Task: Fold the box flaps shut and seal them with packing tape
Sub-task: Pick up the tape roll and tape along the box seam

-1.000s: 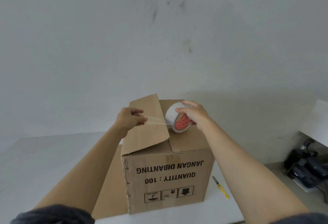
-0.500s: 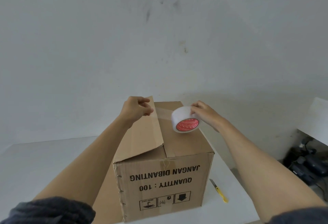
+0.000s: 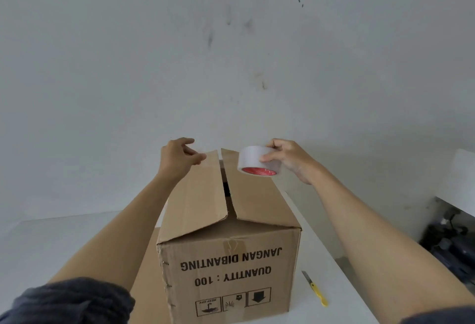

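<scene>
A brown cardboard box (image 3: pixel 228 267) with upside-down print stands on a white table (image 3: pixel 51 241). Its two top flaps are folded down; the left flap (image 3: pixel 198 195) sits a little raised and a dark gap (image 3: pixel 226 187) shows between them. My right hand (image 3: pixel 290 162) grips a white roll of packing tape (image 3: pixel 253 159) with a red core above the far end of the right flap (image 3: pixel 254 195). My left hand (image 3: pixel 180 159) is at the far corner of the left flap, thumb and fingers pinched as on the tape's free end; the clear strip itself is hard to make out.
A yellow utility knife (image 3: pixel 317 291) lies on the table right of the box. A flat cardboard sheet (image 3: pixel 146 272) lies under and left of the box. Dark tools (image 3: pixel 452 246) sit low at the right, beyond the table edge. A grey wall is close behind.
Both hands moved toward the box's far edge and spread apart. The roll turned from facing me to lying flatter. The raised left flap came down nearer the right one.
</scene>
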`<action>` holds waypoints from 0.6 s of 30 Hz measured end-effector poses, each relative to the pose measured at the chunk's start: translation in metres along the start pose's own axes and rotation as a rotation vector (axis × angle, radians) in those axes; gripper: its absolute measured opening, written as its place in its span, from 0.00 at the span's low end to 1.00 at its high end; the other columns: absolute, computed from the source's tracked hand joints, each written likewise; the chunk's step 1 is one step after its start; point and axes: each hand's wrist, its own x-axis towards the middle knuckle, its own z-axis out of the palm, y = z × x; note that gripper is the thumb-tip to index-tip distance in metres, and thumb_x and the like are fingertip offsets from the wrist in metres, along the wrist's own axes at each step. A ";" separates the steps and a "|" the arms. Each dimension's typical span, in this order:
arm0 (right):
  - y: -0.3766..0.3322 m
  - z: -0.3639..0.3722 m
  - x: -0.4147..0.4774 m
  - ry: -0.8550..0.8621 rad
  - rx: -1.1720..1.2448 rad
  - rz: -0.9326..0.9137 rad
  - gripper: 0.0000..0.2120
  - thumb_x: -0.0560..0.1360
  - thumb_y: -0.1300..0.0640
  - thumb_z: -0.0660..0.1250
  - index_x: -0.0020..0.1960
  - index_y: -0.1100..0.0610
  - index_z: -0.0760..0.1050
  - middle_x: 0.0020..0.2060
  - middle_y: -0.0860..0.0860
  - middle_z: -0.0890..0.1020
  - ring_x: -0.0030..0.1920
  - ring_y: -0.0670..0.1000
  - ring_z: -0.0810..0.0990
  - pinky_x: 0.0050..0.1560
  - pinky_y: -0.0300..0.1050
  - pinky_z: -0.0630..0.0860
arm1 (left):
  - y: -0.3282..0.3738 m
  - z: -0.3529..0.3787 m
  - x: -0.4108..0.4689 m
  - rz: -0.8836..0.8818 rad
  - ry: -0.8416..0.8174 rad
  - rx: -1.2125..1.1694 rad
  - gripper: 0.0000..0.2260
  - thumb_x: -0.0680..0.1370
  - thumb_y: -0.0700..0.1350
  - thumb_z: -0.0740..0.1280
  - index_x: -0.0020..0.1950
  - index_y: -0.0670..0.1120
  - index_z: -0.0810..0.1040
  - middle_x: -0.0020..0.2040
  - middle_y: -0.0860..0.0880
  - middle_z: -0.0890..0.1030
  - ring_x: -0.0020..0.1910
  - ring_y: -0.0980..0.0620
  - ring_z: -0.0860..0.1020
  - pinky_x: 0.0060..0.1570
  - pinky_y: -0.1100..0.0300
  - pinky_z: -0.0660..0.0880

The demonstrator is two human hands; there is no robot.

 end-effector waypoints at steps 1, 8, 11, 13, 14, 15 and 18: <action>-0.003 0.000 -0.002 -0.006 -0.008 -0.014 0.07 0.69 0.56 0.73 0.39 0.53 0.75 0.42 0.49 0.79 0.43 0.50 0.77 0.40 0.40 0.69 | 0.002 -0.004 0.000 -0.008 0.003 -0.022 0.20 0.71 0.40 0.75 0.61 0.40 0.76 0.38 0.46 0.83 0.37 0.54 0.82 0.48 0.61 0.77; -0.017 -0.004 -0.010 -0.053 0.098 -0.043 0.11 0.69 0.49 0.68 0.37 0.56 0.73 0.37 0.52 0.77 0.40 0.53 0.75 0.41 0.44 0.68 | 0.017 -0.018 -0.001 -0.037 -0.048 -0.026 0.08 0.72 0.40 0.74 0.49 0.42 0.80 0.36 0.47 0.82 0.33 0.55 0.81 0.39 0.63 0.72; -0.018 -0.009 -0.014 -0.097 0.135 -0.058 0.11 0.66 0.52 0.65 0.40 0.59 0.72 0.39 0.55 0.75 0.43 0.55 0.72 0.40 0.45 0.65 | 0.020 -0.020 -0.004 -0.051 -0.054 -0.063 0.06 0.72 0.38 0.73 0.46 0.39 0.81 0.38 0.45 0.82 0.38 0.50 0.81 0.40 0.63 0.75; -0.017 -0.012 -0.019 -0.112 0.106 -0.063 0.07 0.65 0.52 0.67 0.37 0.57 0.76 0.37 0.52 0.79 0.42 0.53 0.75 0.42 0.44 0.68 | 0.022 -0.019 -0.007 -0.047 -0.058 -0.098 0.05 0.72 0.37 0.73 0.45 0.37 0.81 0.39 0.42 0.82 0.38 0.49 0.81 0.42 0.64 0.78; -0.016 -0.014 -0.021 -0.116 0.094 -0.058 0.06 0.65 0.52 0.68 0.38 0.55 0.77 0.37 0.50 0.80 0.42 0.52 0.77 0.43 0.43 0.69 | 0.023 -0.018 -0.008 -0.041 -0.063 -0.115 0.05 0.72 0.36 0.73 0.45 0.37 0.80 0.39 0.42 0.82 0.37 0.50 0.82 0.42 0.64 0.79; -0.015 -0.015 -0.023 -0.120 0.084 -0.051 0.07 0.66 0.51 0.70 0.38 0.54 0.77 0.37 0.50 0.81 0.42 0.52 0.77 0.44 0.43 0.70 | 0.025 -0.017 -0.009 -0.030 -0.071 -0.129 0.05 0.72 0.35 0.73 0.45 0.36 0.80 0.40 0.41 0.82 0.36 0.50 0.82 0.42 0.64 0.80; -0.011 -0.019 -0.028 -0.118 0.033 -0.030 0.07 0.69 0.51 0.72 0.40 0.55 0.77 0.39 0.50 0.81 0.44 0.53 0.78 0.46 0.44 0.71 | 0.030 -0.012 -0.012 0.017 -0.085 -0.117 0.04 0.73 0.35 0.72 0.45 0.36 0.80 0.41 0.42 0.82 0.36 0.50 0.83 0.40 0.67 0.79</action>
